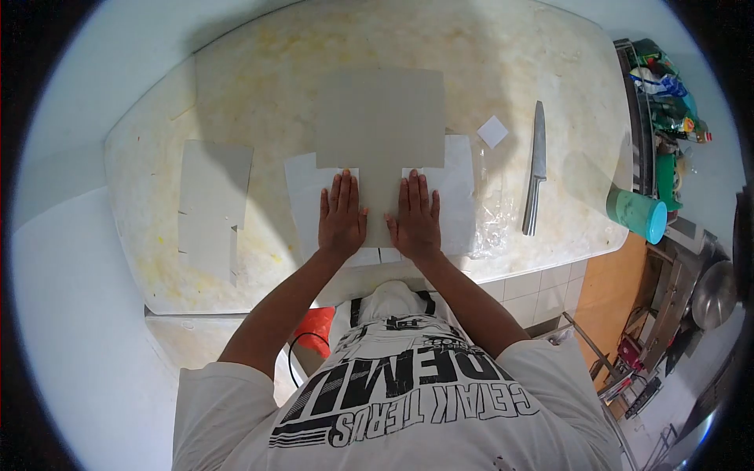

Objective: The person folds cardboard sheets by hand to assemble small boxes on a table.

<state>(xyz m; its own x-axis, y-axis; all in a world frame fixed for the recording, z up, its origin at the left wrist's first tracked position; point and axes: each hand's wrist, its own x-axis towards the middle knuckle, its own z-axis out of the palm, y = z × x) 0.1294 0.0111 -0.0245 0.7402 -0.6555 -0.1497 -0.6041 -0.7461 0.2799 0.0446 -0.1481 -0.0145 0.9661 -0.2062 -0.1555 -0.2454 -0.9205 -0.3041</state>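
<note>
A grey cardboard sheet (380,118), wide at the far end and narrower toward me, lies flat on white paper (457,192). My left hand (341,216) rests flat at the left edge of its narrow part, fingers stretched forward over a small white piece (352,172). On the opposite edge my right hand (415,216) lies the same way, its fingertips on another small white piece (408,172). Neither hand grips anything. Part of the white paper is hidden under the cardboard and my hands.
A notched grey cardboard piece (210,204) lies left on the table (275,71). To the right are a white square (493,132), crumpled clear plastic (492,212), a knife (536,169) and a turquoise-lidded container (638,213) near the edge. A rack (638,118) holds packets beyond.
</note>
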